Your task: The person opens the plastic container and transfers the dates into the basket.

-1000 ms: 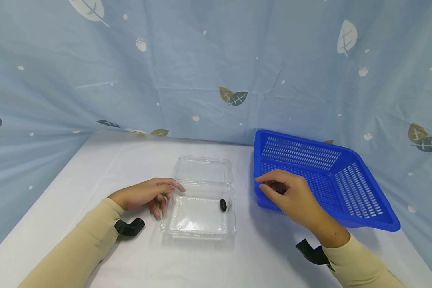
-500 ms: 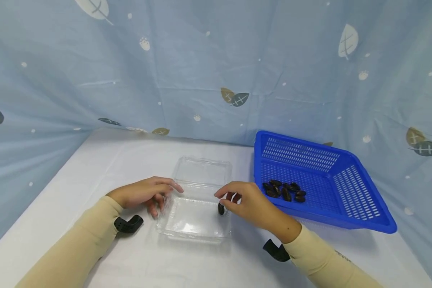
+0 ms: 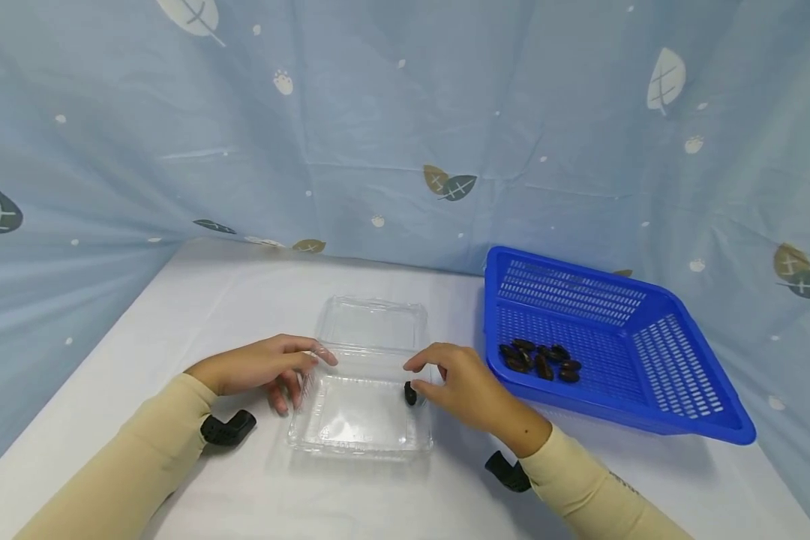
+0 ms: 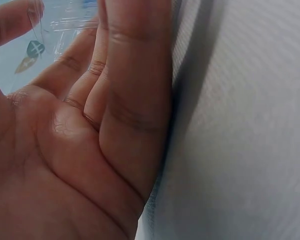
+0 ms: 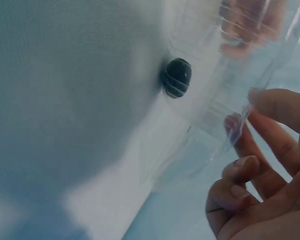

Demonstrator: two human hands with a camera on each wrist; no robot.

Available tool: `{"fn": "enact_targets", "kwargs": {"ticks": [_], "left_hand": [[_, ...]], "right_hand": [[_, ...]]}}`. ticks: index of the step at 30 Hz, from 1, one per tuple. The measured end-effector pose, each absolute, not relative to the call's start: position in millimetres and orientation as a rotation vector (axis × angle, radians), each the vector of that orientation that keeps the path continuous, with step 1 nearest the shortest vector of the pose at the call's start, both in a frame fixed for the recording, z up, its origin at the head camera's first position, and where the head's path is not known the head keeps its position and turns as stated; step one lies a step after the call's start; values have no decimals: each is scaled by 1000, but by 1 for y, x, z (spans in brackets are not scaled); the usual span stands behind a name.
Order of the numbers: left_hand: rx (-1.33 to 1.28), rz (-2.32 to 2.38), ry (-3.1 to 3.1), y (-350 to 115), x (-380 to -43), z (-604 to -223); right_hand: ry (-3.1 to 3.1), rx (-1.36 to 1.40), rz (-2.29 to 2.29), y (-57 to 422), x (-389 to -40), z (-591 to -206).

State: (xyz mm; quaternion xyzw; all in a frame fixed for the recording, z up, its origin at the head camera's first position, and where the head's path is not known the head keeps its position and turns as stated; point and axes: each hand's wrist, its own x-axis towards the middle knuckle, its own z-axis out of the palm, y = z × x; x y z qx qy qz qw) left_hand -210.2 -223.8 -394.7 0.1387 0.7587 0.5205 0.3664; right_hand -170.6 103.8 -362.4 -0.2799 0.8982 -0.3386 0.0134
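A clear plastic clamshell box (image 3: 356,448) lies with its lid folded back, behind its base. Inside near the right wall is one dark, glossy oval piece (image 3: 410,393) resembling a date, seen through plastic in the right wrist view as a dark oval (image 5: 177,78). My right hand (image 3: 460,386) touches the box's right side, thumb and index finger apart with nothing between them but possibly the thin wall. On the other side, my left hand (image 3: 256,367) rests along the left wall, index finger reaching over the rim and other fingers loosely bent outside.
A blue perforated basket (image 3: 668,367) stands at the right, holding several dark date-like pieces (image 3: 540,360) at its near left. White cloth (image 3: 243,480) covers the table. A blue leaf-print curtain (image 3: 351,112) hangs behind.
My right hand has moved left from over the basket to the box's right side. The box has shifted slightly left against the basket. My left hand stays at its left wall.
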Motion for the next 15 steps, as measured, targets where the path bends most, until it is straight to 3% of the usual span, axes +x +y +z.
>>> {"fn": "enact_targets", "kwargs": {"ticks": [15], "left_hand": [[356, 1372, 1915, -223, -208, -395]], "right_hand": [[2832, -834, -676, 93, -170, -365]]}}
